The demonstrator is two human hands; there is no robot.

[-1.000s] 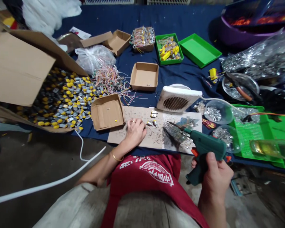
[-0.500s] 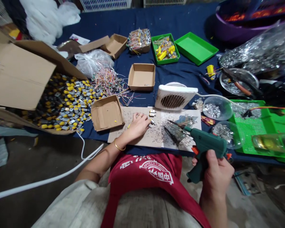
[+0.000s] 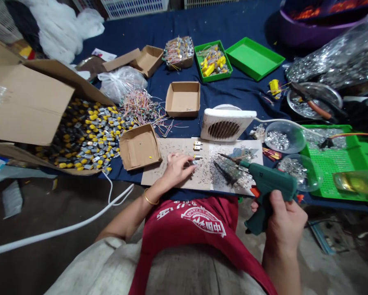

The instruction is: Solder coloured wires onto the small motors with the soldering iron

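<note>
A dark green soldering gun (image 3: 268, 180) is gripped in my right hand (image 3: 283, 219), its thin metal tip pointing left over the stained right part of the work board. My left hand (image 3: 179, 169) rests low on the cardboard (image 3: 159, 174), thumb and fingertips closing around a small silver motor (image 3: 195, 162), mostly hidden by the fingers. Just beyond those fingertips lies another small motor (image 3: 198, 157). Two more small motors (image 3: 197, 146) sit side by side a little farther up. Small dark bits are scattered over the board.
Behind the board stands a white fan (image 3: 228, 125). To the left are a shallow cardboard box (image 3: 141, 147) and a large carton (image 3: 27, 98) spilling yellow-capped motors. Clear bowls (image 3: 285, 137) of metal parts and a green basket (image 3: 328, 164) flank the right side.
The small motor near my left fingertips now lies in line below the other two. My left hand has shifted slightly, its fingers less bunched. The soldering gun stays in my right hand.
</note>
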